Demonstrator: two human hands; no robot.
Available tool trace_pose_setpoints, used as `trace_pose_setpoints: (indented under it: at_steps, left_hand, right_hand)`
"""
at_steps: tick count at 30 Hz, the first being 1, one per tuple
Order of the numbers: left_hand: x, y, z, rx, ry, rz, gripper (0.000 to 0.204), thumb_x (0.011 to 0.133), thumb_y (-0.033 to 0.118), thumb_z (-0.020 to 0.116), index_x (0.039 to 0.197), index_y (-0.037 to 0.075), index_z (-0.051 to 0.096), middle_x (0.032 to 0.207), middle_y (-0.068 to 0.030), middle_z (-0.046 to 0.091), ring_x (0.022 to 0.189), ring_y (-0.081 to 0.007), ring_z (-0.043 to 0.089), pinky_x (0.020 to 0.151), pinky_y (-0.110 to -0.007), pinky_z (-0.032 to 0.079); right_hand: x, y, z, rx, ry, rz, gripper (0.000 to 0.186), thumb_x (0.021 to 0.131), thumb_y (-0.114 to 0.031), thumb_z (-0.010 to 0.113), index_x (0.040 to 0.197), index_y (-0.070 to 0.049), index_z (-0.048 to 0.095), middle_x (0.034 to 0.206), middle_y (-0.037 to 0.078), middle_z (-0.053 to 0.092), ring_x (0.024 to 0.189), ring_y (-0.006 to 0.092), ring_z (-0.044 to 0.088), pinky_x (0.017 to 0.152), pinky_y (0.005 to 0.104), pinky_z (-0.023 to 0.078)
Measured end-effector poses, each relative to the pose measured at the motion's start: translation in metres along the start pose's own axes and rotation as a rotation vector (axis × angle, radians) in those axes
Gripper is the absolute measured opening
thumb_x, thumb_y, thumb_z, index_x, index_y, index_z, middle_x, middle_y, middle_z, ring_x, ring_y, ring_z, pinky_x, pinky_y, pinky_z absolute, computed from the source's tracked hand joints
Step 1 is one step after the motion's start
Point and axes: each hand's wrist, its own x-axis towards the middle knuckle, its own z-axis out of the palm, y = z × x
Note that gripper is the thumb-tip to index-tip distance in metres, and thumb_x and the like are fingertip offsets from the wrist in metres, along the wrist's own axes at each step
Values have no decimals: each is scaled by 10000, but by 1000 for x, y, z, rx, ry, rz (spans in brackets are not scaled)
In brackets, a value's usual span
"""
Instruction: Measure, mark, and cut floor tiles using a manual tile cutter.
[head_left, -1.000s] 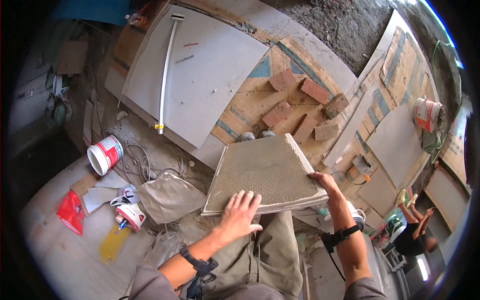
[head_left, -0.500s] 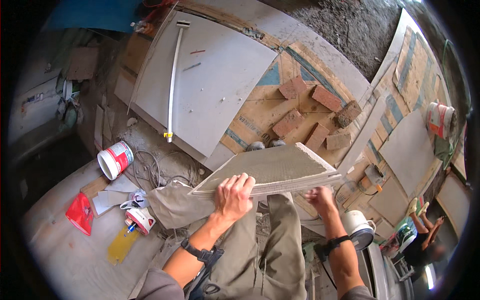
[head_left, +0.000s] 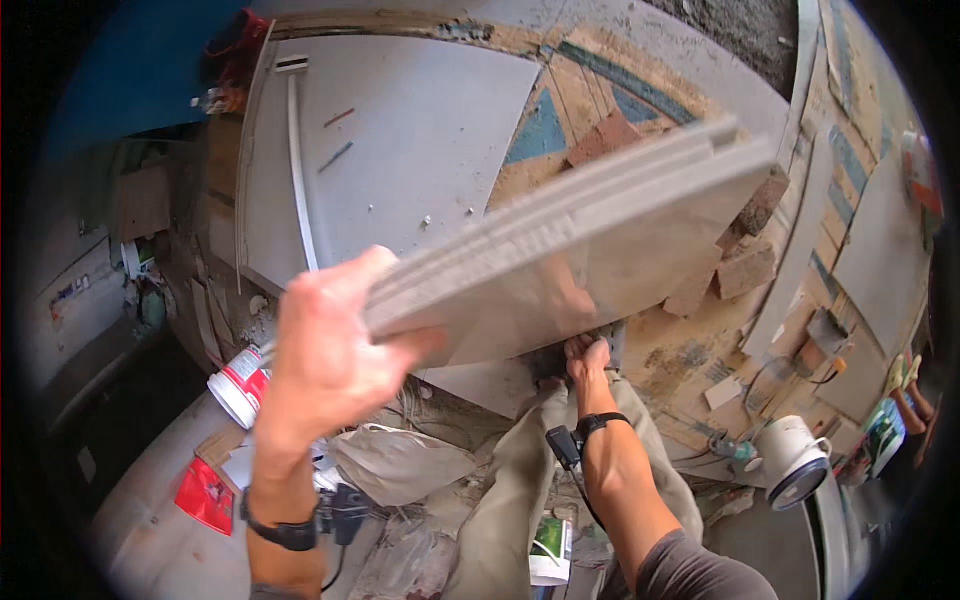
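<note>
Here's my left hand (head_left: pixel 335 340) clamped on the near end of a stack of tiles (head_left: pixel 625 265), thumb against the smooth face, likely so the layers don't slide apart. The stack is tilted up in front of me, layered edge on top, glossy face toward me and mirroring an arm. Down at its bottom edge sits my right hand (head_left: pixel 588 354), probably there to steady the weight; its fingers are partly hidden, so I can't tell whether they're closed or touching. Past both hands, bricks (head_left: pixel 748 268) show behind the stack; beyond my left, a pale slab (head_left: pixel 420 130) carries a long white bar (head_left: pixel 297 165). A white bucket (head_left: pixel 785 445) stands tilted, well right of my right hand.
</note>
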Motion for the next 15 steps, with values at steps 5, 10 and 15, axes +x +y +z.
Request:
trace_pose_setpoints:
  at_steps: [5, 10, 15]
  left_hand:
    - [35, -15, -2, -129, -34, -96, 370, 662, 0, 785, 1007, -44, 658, 817, -117, 707, 766, -119, 630, 739, -304, 514]
    - [51, -26, -4, -173, 10, -40, 459, 669, -21, 774, 1110, -48, 650, 913, -72, 698, 860, -121, 622, 815, -277, 503]
    - [45, -33, -5, -91, -45, -96, 525, 628, 38, 775, 1124, -55, 633, 968, -82, 702, 876, -138, 623, 810, -294, 504]
  right_hand:
    - [-35, 0, 27, 309, 122, -27, 591, 986, -269, 316, 1425, 106, 438, 1516, 242, 444, 1442, 343, 385, 1224, 449, 229]
    - [-26, 3, 22, 332, 102, -79, 540, 926, -238, 397, 1348, 74, 523, 1402, 158, 563, 1288, 263, 517, 1097, 387, 361]
    - [-26, 1, 23, 406, 72, -37, 431, 901, -262, 473, 1192, 30, 598, 1195, 112, 631, 1148, 230, 554, 1033, 367, 386]
